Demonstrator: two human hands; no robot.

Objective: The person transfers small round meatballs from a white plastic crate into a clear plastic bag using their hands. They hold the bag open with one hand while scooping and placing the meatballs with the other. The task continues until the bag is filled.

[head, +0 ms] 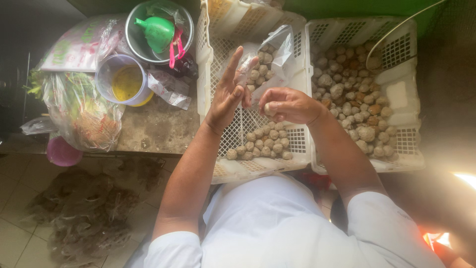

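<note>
Meatballs, small and grey-brown, seen from above over two white perforated plastic crates side by side. The left hand [229, 97] is raised, palm toward the body, fingers [233, 64] spread and mostly straight; thumb and forefinger tips appear to pinch the edge of a clear plastic bag [270, 59] that already holds a cluster of meatballs. The right hand [287, 105] is curled, fingers pressed together around one pale meatball [270, 108] held just below the bag's mouth.

The bag hangs over the left crate [210, 74], where a loose heap of meatballs [263, 143] lies on the floor of the crate near the person. The right crate [401, 84] is far fuller, its meatballs [354, 99] mixed pale and browner.

On the table [158, 126] to the left: a metal bowl [134, 39] holding a green funnel [157, 32] and something pink, a clear tub [121, 79] with yellow contents, and several plastic bags of greens.

Risks, as judged: the bag is held by one edge only, so the mouth could fold shut and the meatball could bounce off the rim into the crate. The thin grip could also slip under the bag's growing weight and spill it.
</note>
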